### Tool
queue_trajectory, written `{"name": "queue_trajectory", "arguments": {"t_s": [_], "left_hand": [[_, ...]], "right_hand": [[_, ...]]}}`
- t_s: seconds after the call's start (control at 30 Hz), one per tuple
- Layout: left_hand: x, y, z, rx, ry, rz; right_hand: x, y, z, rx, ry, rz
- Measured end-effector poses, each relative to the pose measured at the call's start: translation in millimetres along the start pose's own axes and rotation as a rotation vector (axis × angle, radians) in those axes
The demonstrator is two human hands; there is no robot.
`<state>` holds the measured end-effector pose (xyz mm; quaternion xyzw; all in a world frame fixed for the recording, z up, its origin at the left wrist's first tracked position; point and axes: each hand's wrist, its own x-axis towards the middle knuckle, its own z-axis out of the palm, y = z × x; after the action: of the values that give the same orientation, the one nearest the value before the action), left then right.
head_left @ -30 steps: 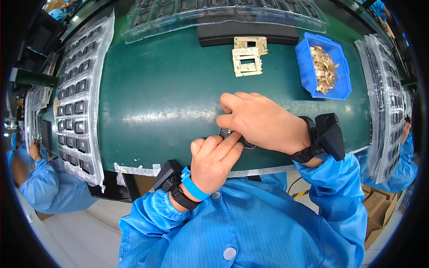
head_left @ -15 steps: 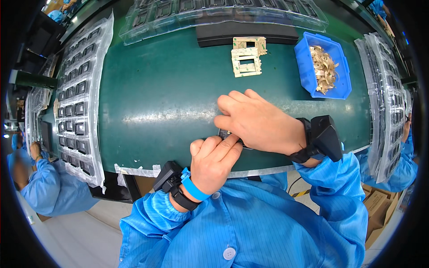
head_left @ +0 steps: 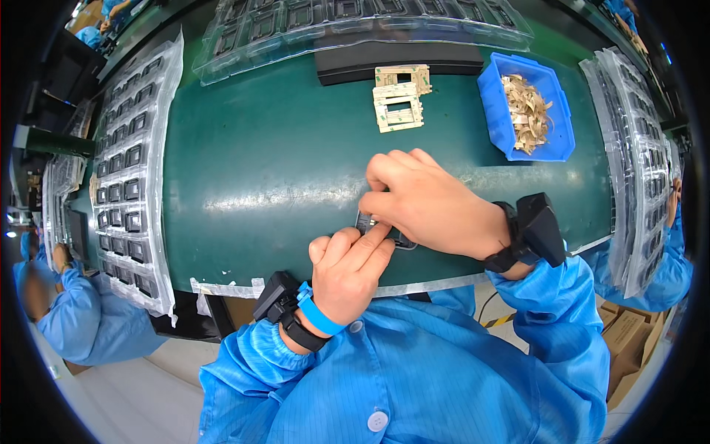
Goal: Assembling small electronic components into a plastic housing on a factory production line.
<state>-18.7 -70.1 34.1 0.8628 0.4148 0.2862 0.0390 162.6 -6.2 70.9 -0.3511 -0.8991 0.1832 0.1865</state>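
A small black frame-like part [head_left: 363, 223] lies on the green table near its front edge, mostly covered by my fingers. My left hand [head_left: 346, 270] holds it down from the near side, fingers closed and fingertips pressed on it. Over its far right side bends my right hand [head_left: 436, 203], thumb and index finger pinched together against the part. Whatever the pinch may hold is hidden. Beyond my hands lie cream-coloured adhesive sheets [head_left: 384, 116] with rectangular cut-outs, the nearer one overlapping the other.
A blue bin [head_left: 496, 111] of paper strips stands at the far right. Clear trays of black frames flank the table, left [head_left: 157, 177] and right [head_left: 620, 177]. Another tray [head_left: 288, 55] sits at the back, beside a black block [head_left: 347, 68]. A person in blue [head_left: 89, 311] works at left.
The view has shifted slightly. My fingers have moved a little on the black part, and more of its right end shows below my right hand.
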Motion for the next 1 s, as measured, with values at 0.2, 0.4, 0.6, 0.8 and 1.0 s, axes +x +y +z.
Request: {"name": "queue_trajectory", "arguments": {"t_s": [0.2, 0.4, 0.6, 0.8, 1.0], "left_hand": [[-0.6, 0.3, 0.2, 0.012, 0.005, 0.001], [-1.2, -0.4, -0.8, 0.006, 0.001, -0.005], [-3.0, 0.7, -0.2, 0.007, 0.006, -0.055], [-1.4, 0.5, 3.5, 0.003, 0.027, -0.050], [1.3, 5.4, 0.7, -0.003, 0.007, -0.064]], "right_hand": [[7.2, -0.1, 12.3, -0.127, -0.011, -0.069], [0.1, 1.1, 7.2, -0.146, -0.052, -0.058], [-28.2, 2.2, -17.9, -0.034, -0.040, 0.078], [-59.7, 3.3, -64.3, -0.060, 0.148, 0.215], [-87.3, 39.1, -100.2, -0.248, 0.582, 0.533]]}}
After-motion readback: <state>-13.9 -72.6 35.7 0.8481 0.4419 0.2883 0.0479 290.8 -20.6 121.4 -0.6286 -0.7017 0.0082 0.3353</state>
